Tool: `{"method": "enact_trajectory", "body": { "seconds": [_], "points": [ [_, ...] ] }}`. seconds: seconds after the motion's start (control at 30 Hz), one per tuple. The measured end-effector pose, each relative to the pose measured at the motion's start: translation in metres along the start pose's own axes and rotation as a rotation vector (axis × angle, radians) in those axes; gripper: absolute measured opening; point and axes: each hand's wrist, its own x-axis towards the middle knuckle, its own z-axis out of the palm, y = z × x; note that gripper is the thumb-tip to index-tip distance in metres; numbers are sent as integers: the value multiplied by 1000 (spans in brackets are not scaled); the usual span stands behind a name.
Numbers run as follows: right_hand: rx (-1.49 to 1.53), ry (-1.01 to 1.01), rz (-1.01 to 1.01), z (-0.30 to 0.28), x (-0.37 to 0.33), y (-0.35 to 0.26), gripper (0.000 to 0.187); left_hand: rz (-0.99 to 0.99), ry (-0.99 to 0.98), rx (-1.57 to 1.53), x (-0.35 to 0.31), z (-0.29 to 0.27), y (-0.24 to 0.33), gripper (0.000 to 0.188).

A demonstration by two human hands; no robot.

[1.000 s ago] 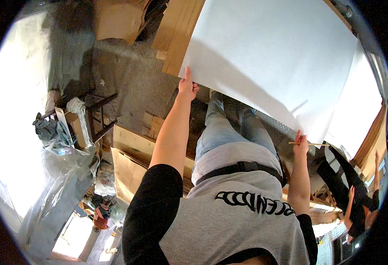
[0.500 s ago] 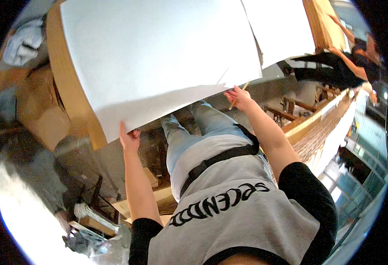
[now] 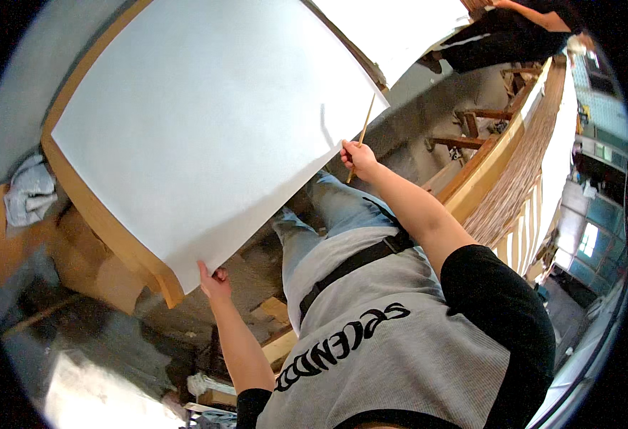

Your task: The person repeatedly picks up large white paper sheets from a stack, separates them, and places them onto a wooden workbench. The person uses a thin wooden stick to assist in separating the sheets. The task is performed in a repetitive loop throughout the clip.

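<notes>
A large white sheet [image 3: 200, 129] lies over a tan board [image 3: 107, 239], whose edge shows along the left side. My left hand [image 3: 216, 282] pinches the sheet's near left corner, index finger stretched on top and the other fingers curled at the edge. At the near right edge of the sheet, my right hand [image 3: 357, 159] is closed round a thin tan stick [image 3: 367, 118] that points up and away. Its fingertips touch the sheet's edge; whether they also grip it is partly hidden.
Beyond the right edge lies another white sheet [image 3: 371, 28]. A person in black clothing [image 3: 496, 39] stands at the far right. A long stack of brown-edged sheets [image 3: 521, 179] rests on a wooden frame to the right. Crumpled grey cloth [image 3: 30, 191] sits at left.
My view has turned, so the sheet appears swung round and lower at left. My right hand has gone from spread fingers to a closed grip, and the stick now stands more upright.
</notes>
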Motion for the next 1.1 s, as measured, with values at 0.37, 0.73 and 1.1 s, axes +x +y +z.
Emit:
{"method": "enact_trajectory", "body": {
  "seconds": [0.37,0.73,1.1],
  "points": [
    [202,-309,53,-16,-10,-12,22,-17,34,99,-24,-13,15,32],
    [75,-414,150,-16,-17,-39,36,21,117,195,-95,32,47,33],
    [-212,-182,-261,26,-57,-42,33,544,-102,389,-131,122,192,28]
  ]
}}
